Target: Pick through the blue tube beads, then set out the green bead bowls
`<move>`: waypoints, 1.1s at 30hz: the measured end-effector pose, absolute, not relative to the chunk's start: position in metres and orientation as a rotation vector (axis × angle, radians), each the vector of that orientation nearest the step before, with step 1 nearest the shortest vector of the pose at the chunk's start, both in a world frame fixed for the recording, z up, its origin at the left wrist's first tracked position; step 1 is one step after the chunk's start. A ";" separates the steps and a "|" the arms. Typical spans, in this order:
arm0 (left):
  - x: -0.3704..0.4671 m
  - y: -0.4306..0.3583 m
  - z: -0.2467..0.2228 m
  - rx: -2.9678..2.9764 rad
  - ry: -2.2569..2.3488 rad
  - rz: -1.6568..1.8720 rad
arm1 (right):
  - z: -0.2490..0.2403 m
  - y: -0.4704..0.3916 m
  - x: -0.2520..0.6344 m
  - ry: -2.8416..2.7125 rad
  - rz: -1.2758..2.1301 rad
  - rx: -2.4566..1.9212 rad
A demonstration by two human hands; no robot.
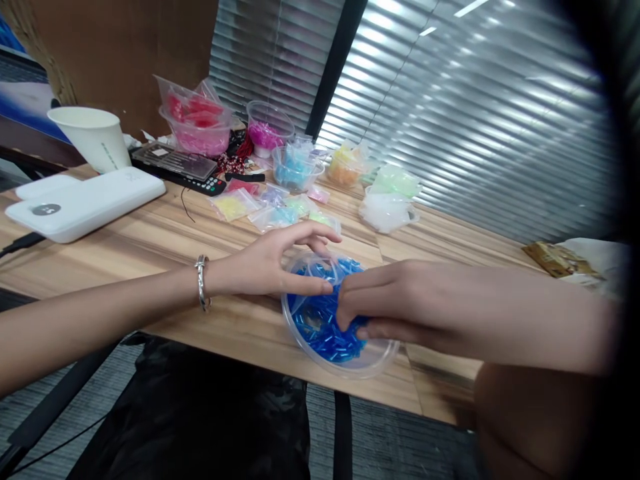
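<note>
A round clear plastic bowl (377, 363) holds many short blue tube beads (334, 343) near the table's front edge. My left hand (270, 263), with a silver bracelet at the wrist, reaches over the bowl's left side. Its thumb and fingers are spread apart around a clear plastic bag (323, 270), which lies on the beads; I see no firm grip on it. My right hand (390, 300) comes in from the right with bent fingers, closed on some of the blue beads. Its fingertips are partly hidden among them.
Small bags of coloured beads (233, 205) lie beyond the bowl. Behind them stand tubs of pink (203, 137), magenta (265, 133) and light blue beads (295, 170). A white power bank (95, 200), a paper cup (95, 140) and a remote control (210, 183) occupy the left side.
</note>
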State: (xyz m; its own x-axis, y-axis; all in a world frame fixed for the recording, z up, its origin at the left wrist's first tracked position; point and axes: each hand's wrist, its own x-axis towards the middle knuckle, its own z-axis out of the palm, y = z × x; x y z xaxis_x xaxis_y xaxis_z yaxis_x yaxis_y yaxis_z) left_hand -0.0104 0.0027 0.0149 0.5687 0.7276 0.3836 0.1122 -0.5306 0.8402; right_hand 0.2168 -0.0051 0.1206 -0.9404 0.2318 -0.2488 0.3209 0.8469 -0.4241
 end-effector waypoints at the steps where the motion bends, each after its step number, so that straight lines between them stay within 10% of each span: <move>1: -0.010 0.003 0.015 1.995 0.677 0.957 | 0.126 -0.001 0.217 2.830 -0.718 0.427; 33: -0.009 0.001 0.019 1.991 0.676 0.930 | 0.137 0.004 0.212 3.089 -0.606 0.538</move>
